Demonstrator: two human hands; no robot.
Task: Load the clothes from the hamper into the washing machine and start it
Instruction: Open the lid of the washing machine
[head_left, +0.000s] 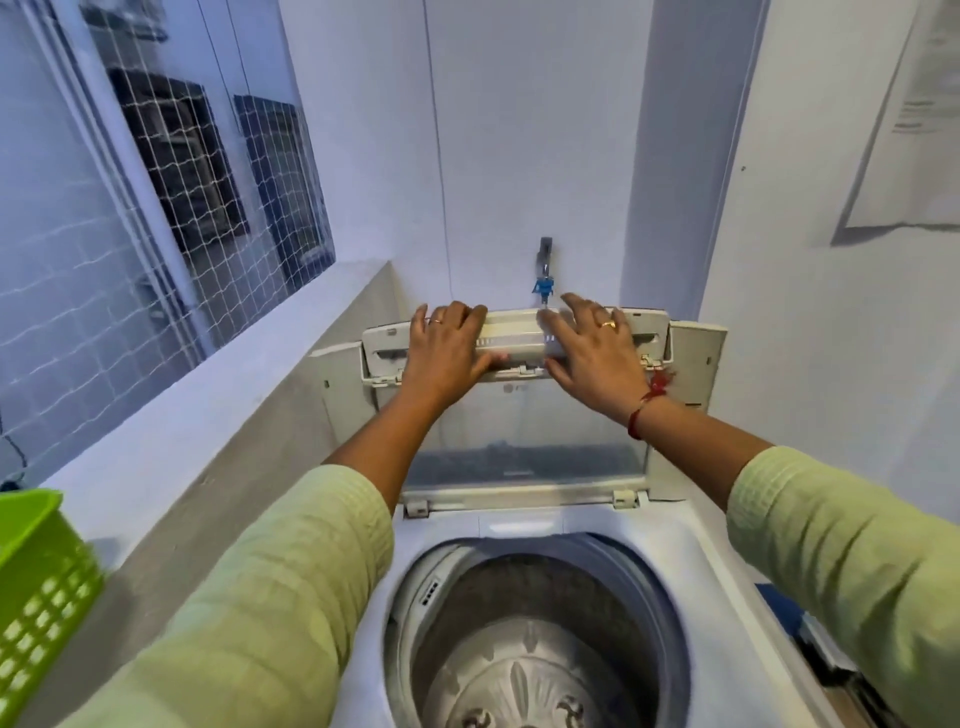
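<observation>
A white top-loading washing machine (660, 540) stands below me with its folding lid (519, 452) raised upright against the back wall. Its steel drum (519, 660) is exposed and I see no clothes in it. My left hand (447, 353) grips the lid's upper edge, fingers over the top and thumb under the handle strip. My right hand (597, 353) holds the same edge just to the right, fingers spread over the top and thumb below. A green plastic hamper (36, 571) shows at the lower left; its contents are out of view.
A grey ledge (197, 405) runs along the left under a netted window (156, 182). A tap (544, 270) with a blue fitting sticks out of the wall behind the lid. A paper sheet (914, 130) hangs on the right wall.
</observation>
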